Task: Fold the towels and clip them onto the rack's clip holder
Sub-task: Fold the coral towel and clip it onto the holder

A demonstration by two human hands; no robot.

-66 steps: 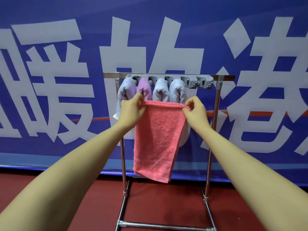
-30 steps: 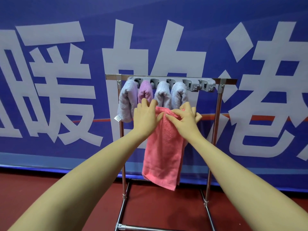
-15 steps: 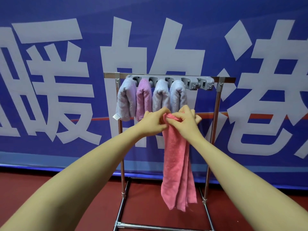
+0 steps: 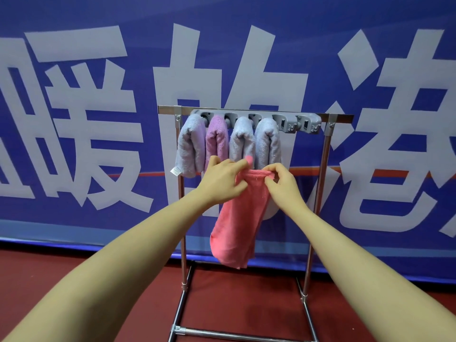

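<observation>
Behind pink towel (image 4: 238,218) in both hands, banner (image 4: 74,119) with "的".

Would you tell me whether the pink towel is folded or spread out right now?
Folded: the pink towel hangs as a narrow bunched strip, its top pinched between the left hand and right hand.

Backdrop: blue banner (image 4: 370,33) fills the whole wall, large pale grey-white characters (image 4: 81,114) printed across it. Thin red-orange stripe (image 4: 385,172) runs horizontally through the banner's lower half. Banner's bottom edge is a lighter blue band (image 4: 74,230), then a darker blue hem just above the floor. Floor (image 4: 74,292) below the banner is dark red, smooth, slightly glossy. Light is even and diffuse, with no hard shadows on the banner.
</observation>
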